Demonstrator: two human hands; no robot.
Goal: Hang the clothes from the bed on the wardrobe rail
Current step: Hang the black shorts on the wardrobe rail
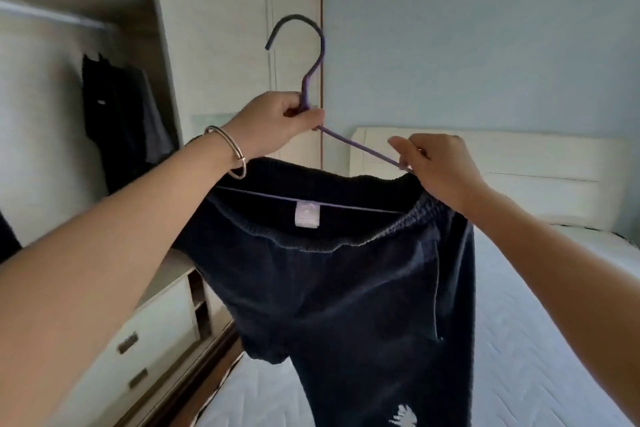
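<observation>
Dark navy trousers (349,288) with an elastic waistband and a white label hang on a purple wire hanger (313,55), held up in mid-air over the bed. My left hand (277,120), a bangle on its wrist, grips the hanger's neck just below the hook. My right hand (438,166) pinches the hanger's right shoulder arm together with the waistband edge. The wardrobe rail (52,15) runs at the upper left, under a shelf, some way left of the hanger's hook.
Dark clothes (117,118) hang from the rail inside the open wardrobe. A white drawer unit (145,329) stands below them. The bed (540,340) with a white headboard (502,170) fills the right. A closed wardrobe door (225,45) is straight ahead.
</observation>
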